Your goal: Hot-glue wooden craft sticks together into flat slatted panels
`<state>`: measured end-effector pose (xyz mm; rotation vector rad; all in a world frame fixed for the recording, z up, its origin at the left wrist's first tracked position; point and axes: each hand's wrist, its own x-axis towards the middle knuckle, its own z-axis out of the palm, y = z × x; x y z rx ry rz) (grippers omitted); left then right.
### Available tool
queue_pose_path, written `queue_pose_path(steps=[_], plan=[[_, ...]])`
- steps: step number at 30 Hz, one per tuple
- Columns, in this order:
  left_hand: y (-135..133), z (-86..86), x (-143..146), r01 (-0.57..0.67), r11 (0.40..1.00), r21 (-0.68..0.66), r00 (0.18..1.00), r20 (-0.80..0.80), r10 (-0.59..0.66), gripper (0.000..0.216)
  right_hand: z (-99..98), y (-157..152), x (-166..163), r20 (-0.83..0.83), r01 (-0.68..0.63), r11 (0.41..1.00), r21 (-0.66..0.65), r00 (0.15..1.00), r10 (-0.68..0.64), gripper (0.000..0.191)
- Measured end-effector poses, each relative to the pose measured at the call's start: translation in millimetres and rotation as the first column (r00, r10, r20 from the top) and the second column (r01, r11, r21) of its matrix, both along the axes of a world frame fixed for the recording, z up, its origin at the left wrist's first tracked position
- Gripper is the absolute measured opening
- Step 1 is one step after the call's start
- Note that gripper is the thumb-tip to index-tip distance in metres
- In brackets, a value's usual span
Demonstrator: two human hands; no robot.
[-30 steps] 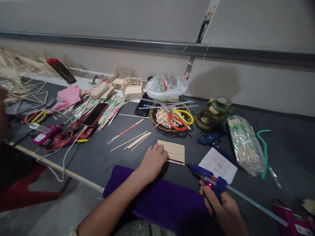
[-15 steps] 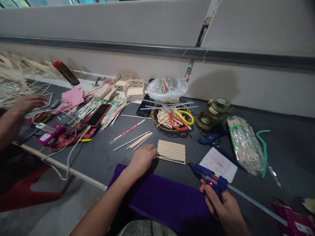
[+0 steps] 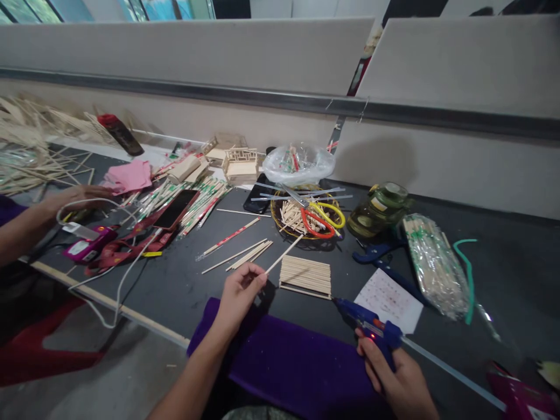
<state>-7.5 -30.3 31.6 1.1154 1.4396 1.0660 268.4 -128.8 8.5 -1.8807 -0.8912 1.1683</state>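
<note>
My left hand pinches one thin wooden stick that slants up to the right, just left of a flat panel of sticks laid side by side on the dark table. My right hand grips a blue glue gun whose nozzle points left toward the panel's near right corner. A clear glue rod sticks out of the gun's back. A purple cloth lies under both forearms.
Behind the panel stand a wire basket of short sticks with scissors, a green jar, a wrapped stick bundle, blue pliers and a printed paper. Loose sticks, a phone and another person's hand are at left.
My left hand left the stick panel's edge, drew back and lifted a single stick. The other person's hand moved right toward the cable and scissors. The glue gun barely moved.
</note>
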Motion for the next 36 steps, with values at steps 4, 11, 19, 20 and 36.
queue_pose_path(steps=[4,11,19,20,36], plan=[[-3,-10.2,13,-0.11,0.99,-0.093,0.947,0.292,0.132,0.022,-4.9,0,-1,0.019,0.015,1.0,-0.003,1.0,-0.015,0.065],[1,-22.4,10,-0.195,0.974,-0.119,0.9,0.373,0.226,0.022,-9.5,2,1,0.081,-0.005,0.999,-0.044,0.997,0.008,0.066],[2,-30.2,8,-0.186,0.976,-0.11,0.895,0.392,0.214,0.031,-4.6,3,1,0.13,-0.066,0.997,-0.049,0.989,0.072,0.058],[2,-30.8,8,-0.183,0.978,-0.105,0.898,0.388,0.209,0.03,-3.9,3,1,0.139,-0.065,0.996,-0.055,0.988,0.072,0.056],[5,-31.0,8,-0.171,0.977,-0.125,0.899,0.387,0.207,0.028,-1.7,3,3,0.189,-0.091,0.994,-0.067,0.977,0.102,0.053]])
